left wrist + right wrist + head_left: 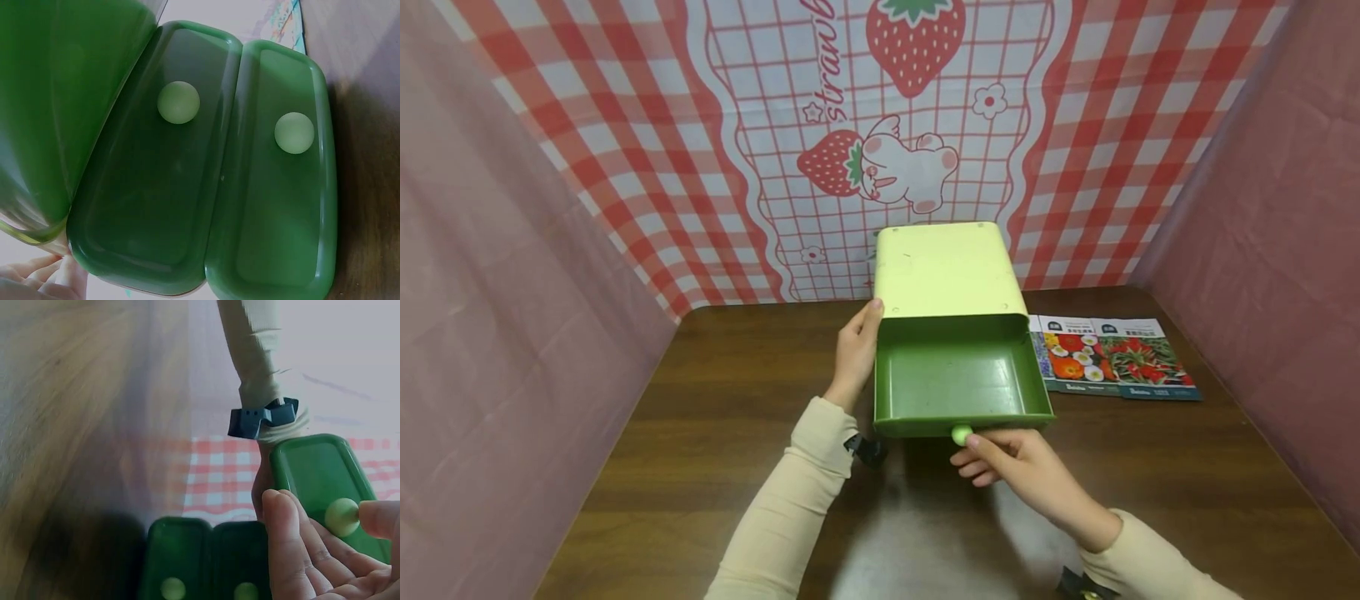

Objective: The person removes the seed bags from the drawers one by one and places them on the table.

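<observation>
A small pale yellow-green drawer cabinet (pixel 951 271) stands near the back of the table. Its top green drawer (pixel 951 383) is pulled well out and its visible inside is bare. My right hand (pixel 1018 467) pinches the round light-green drawer knob (pixel 342 517) at the drawer's front, the other fingers spread below it. Along the cabinet's left side my left hand (pixel 856 346) rests, fingers extended against the wall. In the left wrist view two lower drawers (pixel 269 200) with round knobs (pixel 294 133) stay closed; only part of the left hand shows there.
Several seed packets (pixel 1142 358) with flower pictures lie overlapping to the cabinet's right. A checked strawberry cloth (pixel 917 150) hangs behind the wooden table (pixel 730 400). Pink curtains (pixel 512 250) hang at both sides.
</observation>
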A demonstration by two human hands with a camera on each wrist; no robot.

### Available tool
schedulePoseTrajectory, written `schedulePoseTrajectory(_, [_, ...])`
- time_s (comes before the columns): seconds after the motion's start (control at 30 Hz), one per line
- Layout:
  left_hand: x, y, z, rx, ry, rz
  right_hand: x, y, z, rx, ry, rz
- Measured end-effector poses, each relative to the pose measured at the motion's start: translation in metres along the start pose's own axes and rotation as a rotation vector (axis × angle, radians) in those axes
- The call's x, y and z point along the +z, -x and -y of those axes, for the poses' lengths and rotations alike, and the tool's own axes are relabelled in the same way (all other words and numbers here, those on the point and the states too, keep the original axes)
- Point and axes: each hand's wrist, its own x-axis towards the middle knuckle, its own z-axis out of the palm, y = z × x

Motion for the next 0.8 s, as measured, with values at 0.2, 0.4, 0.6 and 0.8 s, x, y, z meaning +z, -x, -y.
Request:
schedulePoseTrajectory(0.2, [-0.0006, 0.0, -0.0001, -0.004, 0.004, 0.004, 0.0044, -0.0026, 0.0019, 0.084, -0.095, 0.004])
schedulePoseTrajectory(0.4, [-0.0006, -0.0007, -0.0001, 0.001, 0.012, 0.01, 0.0051, -0.004, 0.0005, 0.164, -0.241, 0.017])
schedulePoseTrajectory(0.6, [-0.0003, -0.0013, 0.0003, 0.004, -0.003, 0.009, 0.0041, -0.0031, 0.001, 0.171, -0.291, 0.03])
schedulePoseTrajectory(0.8, [-0.0006, -0.0007, -0.0014, -0.006, -0.004, 0.01, 0.0041, -0.0033, 0.0047, 0.18, -0.329, 0.025])
